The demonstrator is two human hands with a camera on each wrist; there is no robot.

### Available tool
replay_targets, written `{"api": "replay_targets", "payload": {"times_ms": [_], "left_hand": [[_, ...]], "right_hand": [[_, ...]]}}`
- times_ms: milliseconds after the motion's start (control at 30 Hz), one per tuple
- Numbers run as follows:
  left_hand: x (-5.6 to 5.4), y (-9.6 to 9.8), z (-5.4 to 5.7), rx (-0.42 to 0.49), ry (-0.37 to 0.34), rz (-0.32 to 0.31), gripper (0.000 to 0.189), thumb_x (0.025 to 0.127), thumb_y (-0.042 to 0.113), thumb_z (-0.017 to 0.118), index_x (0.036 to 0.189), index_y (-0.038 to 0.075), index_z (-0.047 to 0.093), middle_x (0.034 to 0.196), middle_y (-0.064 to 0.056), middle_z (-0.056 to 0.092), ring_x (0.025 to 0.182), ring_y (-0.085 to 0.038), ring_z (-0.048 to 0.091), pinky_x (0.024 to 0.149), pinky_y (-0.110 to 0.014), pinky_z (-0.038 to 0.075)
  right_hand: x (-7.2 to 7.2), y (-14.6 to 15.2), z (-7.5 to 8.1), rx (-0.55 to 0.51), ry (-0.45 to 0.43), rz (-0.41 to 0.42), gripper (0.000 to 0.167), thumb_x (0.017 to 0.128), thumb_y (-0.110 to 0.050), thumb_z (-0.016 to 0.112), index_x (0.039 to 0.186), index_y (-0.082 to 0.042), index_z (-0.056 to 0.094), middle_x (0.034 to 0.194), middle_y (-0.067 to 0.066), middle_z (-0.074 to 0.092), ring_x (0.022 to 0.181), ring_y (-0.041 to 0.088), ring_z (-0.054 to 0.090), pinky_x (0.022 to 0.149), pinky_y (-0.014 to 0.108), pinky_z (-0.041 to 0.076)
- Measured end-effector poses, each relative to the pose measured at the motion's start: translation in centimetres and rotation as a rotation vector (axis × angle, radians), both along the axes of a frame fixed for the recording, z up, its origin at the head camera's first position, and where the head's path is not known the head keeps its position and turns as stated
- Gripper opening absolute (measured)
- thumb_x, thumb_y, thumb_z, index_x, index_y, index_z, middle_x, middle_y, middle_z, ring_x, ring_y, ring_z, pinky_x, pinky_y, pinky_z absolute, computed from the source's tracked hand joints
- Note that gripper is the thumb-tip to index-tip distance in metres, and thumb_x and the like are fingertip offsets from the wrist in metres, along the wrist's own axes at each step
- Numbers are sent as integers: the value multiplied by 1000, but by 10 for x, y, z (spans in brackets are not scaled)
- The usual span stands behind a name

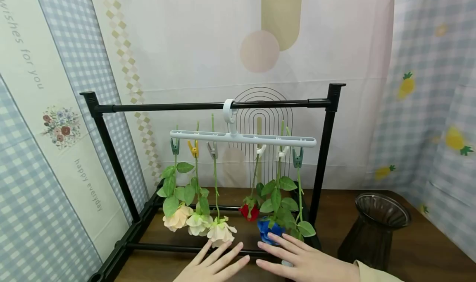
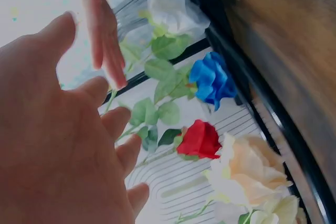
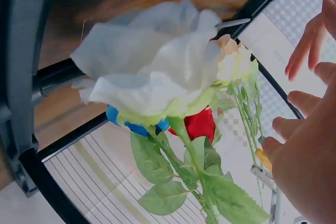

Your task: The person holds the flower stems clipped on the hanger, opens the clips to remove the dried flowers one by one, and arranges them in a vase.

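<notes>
Fingers spread, my left hand (image 1: 213,267) is held in front of the cream rose (image 1: 221,232), with nothing in its grasp. My right hand (image 1: 310,260), also spread and holding nothing, overlaps the lower edge of the blue rose (image 1: 268,229). Artificial roses hang heads down from a pale blue clip hanger (image 1: 241,137), among them a peach rose (image 1: 177,217), a greenish-white rose (image 1: 199,224) and a red rose (image 1: 249,212). The right hand mostly hides a white rose in the head view; its large bloom (image 3: 152,61) fills the right wrist view. Coloured clips such as the yellow one (image 1: 193,149) grip the stems.
The hanger hooks over the top bar (image 1: 167,107) of a black rack, whose uprights and lower bar (image 1: 163,247) frame the flowers. A dark glass vase (image 1: 368,240) stands on the brown wooden table (image 1: 334,207) at right. Patterned cloth hangs behind and at both sides.
</notes>
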State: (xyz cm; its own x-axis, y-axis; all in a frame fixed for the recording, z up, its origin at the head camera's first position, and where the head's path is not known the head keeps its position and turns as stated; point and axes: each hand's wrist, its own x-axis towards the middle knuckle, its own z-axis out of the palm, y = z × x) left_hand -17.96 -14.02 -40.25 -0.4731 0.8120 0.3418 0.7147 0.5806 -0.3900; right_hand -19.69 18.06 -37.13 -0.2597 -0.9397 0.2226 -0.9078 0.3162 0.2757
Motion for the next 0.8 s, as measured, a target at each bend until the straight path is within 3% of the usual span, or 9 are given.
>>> {"api": "replay_targets", "payload": {"times_ms": [67, 167, 233, 333, 400, 500, 633, 800], "left_hand": [[0, -1, 8, 3, -127, -2, 71, 95, 68, 26, 156, 35, 9, 163, 12, 17, 148, -11, 24, 122, -36, -3], [-3, -1, 21, 38, -351, -4, 68, 96, 66, 28, 155, 37, 9, 163, 12, 18, 147, -17, 30, 115, -51, 24], [-5, 0, 29, 76, -456, -7, 65, 98, 63, 30, 155, 37, 12, 162, 10, 21, 147, -20, 30, 105, -60, 35], [-8, 0, 41, 157, -631, -22, 60, 100, 54, 35, 155, 36, 17, 161, 6, 24, 148, -24, 26, 107, -65, 30], [-9, -1, 49, 212, -696, -24, 56, 102, 48, 38, 154, 36, 20, 161, 5, 27, 148, -26, 28, 108, -62, 31], [-9, -5, 60, 299, -752, -13, 55, 102, 47, 41, 153, 38, 23, 159, 6, 30, 145, -25, 34, 110, -56, 35], [-12, -13, 72, 444, -767, 66, 52, 99, 51, 44, 149, 44, 28, 153, 15, 37, 139, -17, 43, 107, -45, 42], [-33, -32, 85, 682, -647, 137, 48, 98, 38, 55, 144, 28, 46, 131, 5, 63, 112, -18, 64, 91, -33, 53]], "right_hand": [[0, -1, 4, -11, -74, -4, 71, 98, -54, 42, 156, -19, 19, 162, 6, 23, 153, 13, -3, 122, 27, 13], [-1, -3, 12, -40, -167, -5, 69, 99, -50, 44, 156, -21, 18, 163, 6, 20, 151, 24, 16, 106, 39, 44], [-2, -6, 17, -69, -228, -7, 67, 100, -46, 46, 156, -22, 18, 163, 5, 17, 149, 26, 22, 99, 43, 50], [-4, -11, 23, -108, -264, -33, 64, 101, -42, 45, 156, -24, 19, 164, 4, 16, 150, 27, 22, 99, 43, 50], [-5, -15, 27, -121, -249, -54, 62, 100, -43, 45, 155, -26, 22, 162, 2, 23, 148, 25, 28, 99, 42, 50], [-6, -24, 33, -123, -152, -54, 53, 101, -45, 44, 149, -25, 38, 153, 1, 41, 136, 21, 46, 98, 38, 51], [-8, -40, 45, -93, -32, -23, 39, 101, -43, 45, 133, -24, 58, 134, -4, 59, 120, 11, 58, 94, 31, 51], [-15, -65, 65, -64, 79, 26, 24, 97, -39, 56, 113, -25, 67, 110, -11, 67, 101, 3, 62, 82, 23, 48]]}}
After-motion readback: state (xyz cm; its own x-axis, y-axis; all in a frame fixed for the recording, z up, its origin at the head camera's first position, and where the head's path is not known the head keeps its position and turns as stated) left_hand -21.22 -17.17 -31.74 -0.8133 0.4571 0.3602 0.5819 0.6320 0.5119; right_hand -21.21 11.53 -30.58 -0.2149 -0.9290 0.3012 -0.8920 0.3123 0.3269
